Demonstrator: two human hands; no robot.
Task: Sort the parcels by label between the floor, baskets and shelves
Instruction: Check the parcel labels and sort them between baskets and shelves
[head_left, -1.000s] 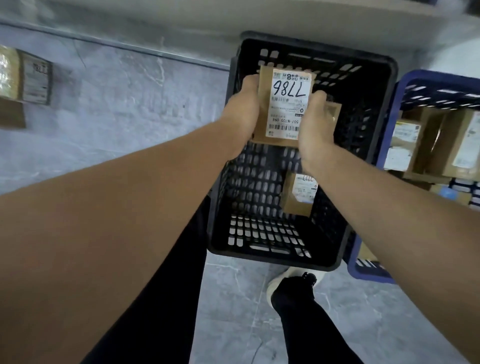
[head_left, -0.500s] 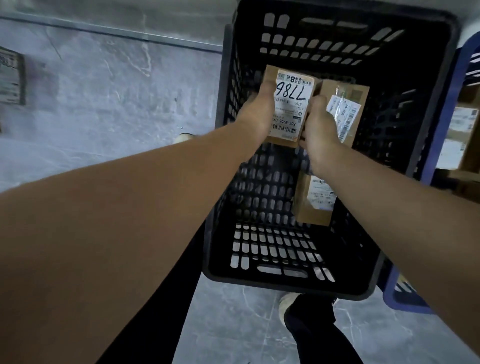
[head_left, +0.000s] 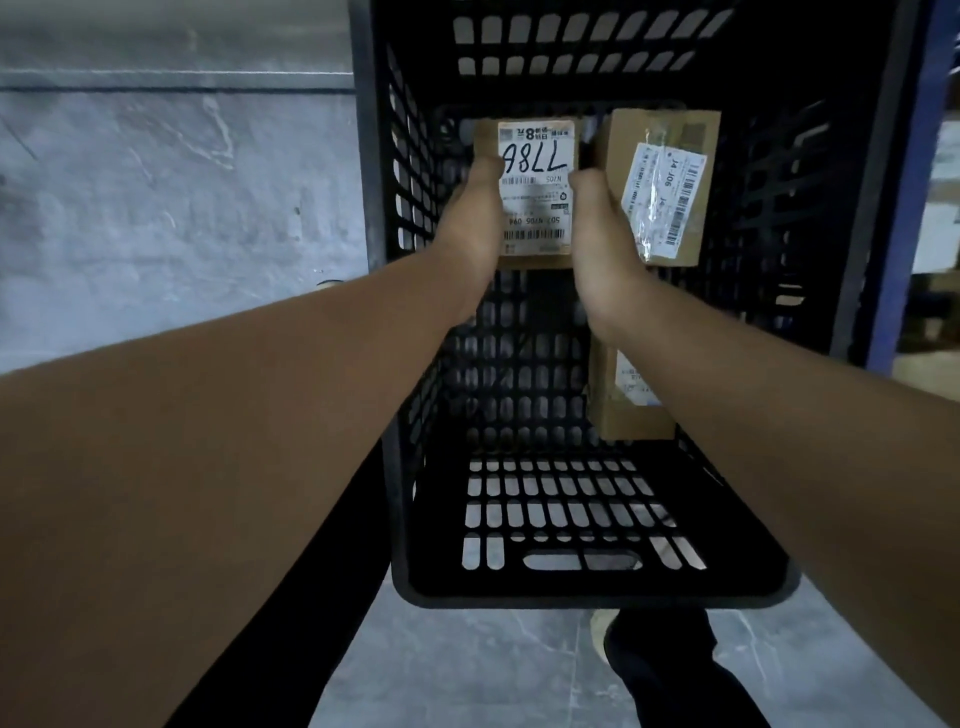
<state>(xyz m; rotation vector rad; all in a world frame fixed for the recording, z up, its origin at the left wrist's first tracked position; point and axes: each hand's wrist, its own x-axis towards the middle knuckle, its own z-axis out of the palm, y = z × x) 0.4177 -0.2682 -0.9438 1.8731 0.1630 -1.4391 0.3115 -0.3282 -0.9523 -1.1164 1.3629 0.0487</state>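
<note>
A small brown parcel (head_left: 535, 208) with a white label marked 7786 is held low inside the black plastic basket (head_left: 597, 587). My left hand (head_left: 475, 228) grips its left edge and my right hand (head_left: 597, 234) grips its right edge, thumbs on the label side. A second brown parcel (head_left: 670, 182) with a taped barcode label stands right beside it, touching my right hand. A third parcel (head_left: 623, 415) lies nearer me on the basket's right side, partly hidden by my right forearm.
A blue basket (head_left: 904, 171) with cartons stands to the right of the black one. Grey stone floor (head_left: 156, 208) stretches to the left. My shoe (head_left: 602, 629) and dark trouser legs are below the basket's near rim.
Both hands have lowered the 7786 parcel deeper into the black basket, beside the barcode parcel. The view has closed in on the basket.
</note>
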